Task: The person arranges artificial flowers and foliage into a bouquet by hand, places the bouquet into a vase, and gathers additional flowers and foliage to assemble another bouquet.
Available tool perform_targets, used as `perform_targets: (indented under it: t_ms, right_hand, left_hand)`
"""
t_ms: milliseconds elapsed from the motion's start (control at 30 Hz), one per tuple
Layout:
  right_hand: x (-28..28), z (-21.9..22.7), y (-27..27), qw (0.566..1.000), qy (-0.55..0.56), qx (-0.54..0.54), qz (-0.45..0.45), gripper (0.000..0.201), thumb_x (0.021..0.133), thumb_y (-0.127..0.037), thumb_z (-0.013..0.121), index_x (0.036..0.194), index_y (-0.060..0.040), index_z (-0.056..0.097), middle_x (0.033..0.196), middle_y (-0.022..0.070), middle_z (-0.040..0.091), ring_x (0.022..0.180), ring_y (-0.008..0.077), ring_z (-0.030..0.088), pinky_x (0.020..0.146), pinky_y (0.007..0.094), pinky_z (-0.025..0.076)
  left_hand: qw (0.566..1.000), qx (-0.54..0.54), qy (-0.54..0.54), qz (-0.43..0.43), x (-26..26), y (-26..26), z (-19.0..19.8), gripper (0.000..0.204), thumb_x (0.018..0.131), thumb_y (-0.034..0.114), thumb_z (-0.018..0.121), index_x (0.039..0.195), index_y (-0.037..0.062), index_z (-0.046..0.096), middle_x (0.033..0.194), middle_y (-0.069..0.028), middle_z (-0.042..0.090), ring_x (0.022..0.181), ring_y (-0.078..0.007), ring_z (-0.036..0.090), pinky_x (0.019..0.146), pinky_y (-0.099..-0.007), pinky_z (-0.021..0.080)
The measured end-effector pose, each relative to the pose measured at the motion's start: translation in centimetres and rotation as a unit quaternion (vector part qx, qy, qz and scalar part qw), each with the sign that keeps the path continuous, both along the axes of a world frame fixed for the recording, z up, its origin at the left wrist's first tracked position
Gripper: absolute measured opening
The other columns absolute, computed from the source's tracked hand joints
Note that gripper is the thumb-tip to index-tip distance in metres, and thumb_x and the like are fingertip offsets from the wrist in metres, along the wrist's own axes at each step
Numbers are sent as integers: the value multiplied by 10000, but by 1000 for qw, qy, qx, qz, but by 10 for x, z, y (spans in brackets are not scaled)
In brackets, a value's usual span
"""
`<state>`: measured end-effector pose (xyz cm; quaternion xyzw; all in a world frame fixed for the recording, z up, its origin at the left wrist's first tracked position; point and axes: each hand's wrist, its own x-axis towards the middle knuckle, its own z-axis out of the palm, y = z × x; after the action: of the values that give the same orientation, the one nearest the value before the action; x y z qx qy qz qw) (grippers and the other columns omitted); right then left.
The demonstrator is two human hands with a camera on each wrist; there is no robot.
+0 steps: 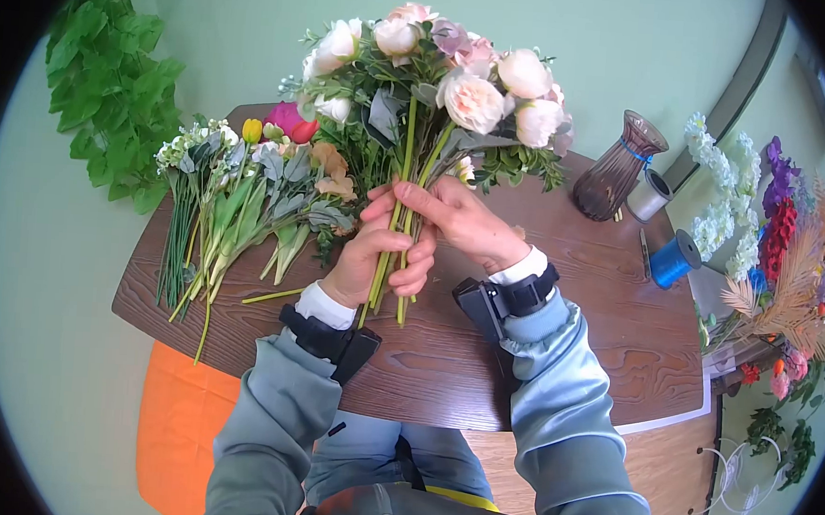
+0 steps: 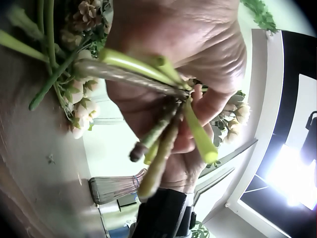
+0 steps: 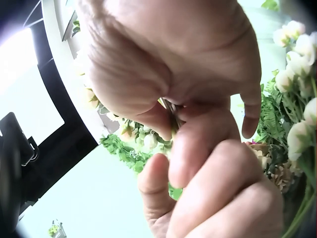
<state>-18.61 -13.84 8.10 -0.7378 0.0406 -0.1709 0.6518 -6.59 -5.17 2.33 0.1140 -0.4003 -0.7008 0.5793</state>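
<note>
A bouquet of cream and pale pink flowers (image 1: 472, 103) with green leaves stands upright above the table, held by both hands. My left hand (image 1: 360, 266) grips the lower stems (image 1: 380, 279), its fingers curled round them. Just above it, my right hand (image 1: 471, 225) pinches the stems higher up, its thumb laid across them. In the left wrist view the cut stem ends (image 2: 156, 168) spread out below the palm, some bright green and some brownish. The right wrist view shows the left fingers (image 3: 223, 183) close against the right hand, hiding most of the stems.
Loose flowers (image 1: 232, 199) and a cut stem lie on the brown table (image 1: 443, 373) at left. A dark glass vase (image 1: 616, 171), a grey spool (image 1: 649, 196) and a blue ribbon spool (image 1: 674, 261) stand at right. More artificial flowers (image 1: 781, 252) are beyond the right edge.
</note>
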Motion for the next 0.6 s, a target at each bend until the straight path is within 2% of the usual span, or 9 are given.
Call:
perform_targets:
  t_ms: [33, 67, 133, 200, 267, 333, 400, 467, 600]
  right_hand:
    - [-3, 3, 1, 998, 46, 40, -8, 416, 949, -325, 391, 1041, 42, 563, 946, 101, 623, 633, 114, 591, 661, 232, 484]
    - [-5, 5, 1, 992, 93, 80, -17, 413, 950, -316, 384, 1049, 42, 566, 935, 104, 626, 558, 122, 590, 632, 231, 491]
    - [-1, -1, -3, 995, 87, 38, -41, 403, 951, -299, 379, 1046, 40, 573, 914, 107, 628, 511, 132, 581, 606, 234, 495]
    - [4, -7, -6, 995, 81, -2, -65, 393, 951, -282, 374, 1044, 39, 581, 894, 109, 631, 465, 142, 572, 581, 237, 499]
    - [8, -12, -6, 994, 62, -38, -78, 375, 947, -260, 380, 1030, 34, 598, 860, 98, 632, 542, 130, 587, 590, 234, 498]
    - [12, -16, -3, 995, 46, -20, -91, 357, 941, -238, 390, 1009, 34, 610, 818, 94, 631, 590, 116, 576, 588, 240, 489]
    - [13, -19, -1, 994, 31, -3, -107, 341, 934, -217, 400, 987, 35, 623, 776, 90, 631, 638, 102, 565, 586, 246, 480]
    - [13, -19, -2, 995, 37, -14, -96, 345, 940, -252, 407, 1025, 15, 609, 869, 80, 626, 784, 107, 572, 693, 237, 472]
    - [11, -19, -10, 994, 21, -25, -100, 320, 918, -247, 465, 1063, 10, 588, 929, 80, 616, 845, 118, 561, 747, 250, 455]
  left_hand:
    - [993, -16, -93, 72, -1, -1, 1, 154, 822, 124, 460, 942, 34, 426, 622, -32, 389, 440, -106, 408, 392, -249, 373]
    - [993, -15, -94, 71, -3, -3, 1, 154, 822, 124, 460, 942, 34, 426, 622, -32, 389, 440, -106, 408, 392, -249, 373]
    - [940, 24, -243, 240, -7, -5, -1, 132, 799, 77, 463, 903, 4, 427, 629, -32, 415, 457, -111, 442, 421, -263, 415]
    - [940, 41, -238, 243, -6, -6, -1, 106, 802, 64, 451, 896, 22, 427, 623, -27, 409, 447, -103, 426, 407, -252, 391]
    - [939, 58, -233, 245, -3, -6, -3, 86, 805, 51, 439, 888, 40, 426, 616, -21, 404, 437, -94, 409, 393, -240, 368]
    - [968, 109, -136, 178, 2, -6, -7, 33, 872, 108, 422, 856, 81, 414, 600, 0, 387, 406, -74, 355, 362, -209, 292]
    - [963, 106, -158, 190, 0, -7, -9, 95, 907, 169, 409, 846, 96, 407, 588, 12, 364, 396, -63, 322, 355, -200, 253]
    - [957, 102, -180, 202, -1, -7, -9, 160, 941, 230, 395, 836, 111, 401, 576, 25, 341, 386, -51, 290, 347, -190, 214]
    - [948, 52, -214, 228, -1, -4, -3, 289, 954, 346, 376, 772, 122, 368, 553, 45, 275, 386, -32, 243, 339, -189, 182]
